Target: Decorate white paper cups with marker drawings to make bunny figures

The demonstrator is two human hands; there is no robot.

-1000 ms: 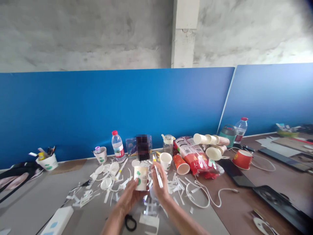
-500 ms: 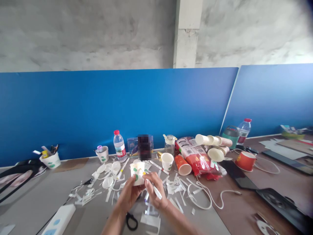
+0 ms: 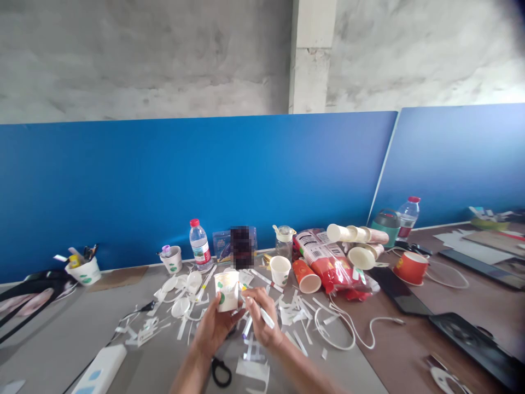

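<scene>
My left hand [image 3: 213, 327] grips a white paper cup [image 3: 227, 290] with green spots, held upright above the table. My right hand [image 3: 262, 323] is closed on a white marker pen [image 3: 263, 315], its tip pointing toward the cup's side. Both hands hover over a litter of white paper strips [image 3: 295, 314] and cut cup pieces. Black scissors [image 3: 220, 373] lie on the table just below my wrists.
A grey table [image 3: 61, 345] backs onto a blue partition [image 3: 164, 180]. A water bottle [image 3: 198, 246], empty cups [image 3: 280, 270], a red cup [image 3: 305, 277], a red cup sleeve pack [image 3: 328, 262], a white cable [image 3: 348, 328], a dark phone [image 3: 391, 293] and a pen cup [image 3: 84, 271] surround the hands.
My right hand has lowered the pen from upright to slanted beside the cup. The cup has shifted slightly left and up in my left hand.
</scene>
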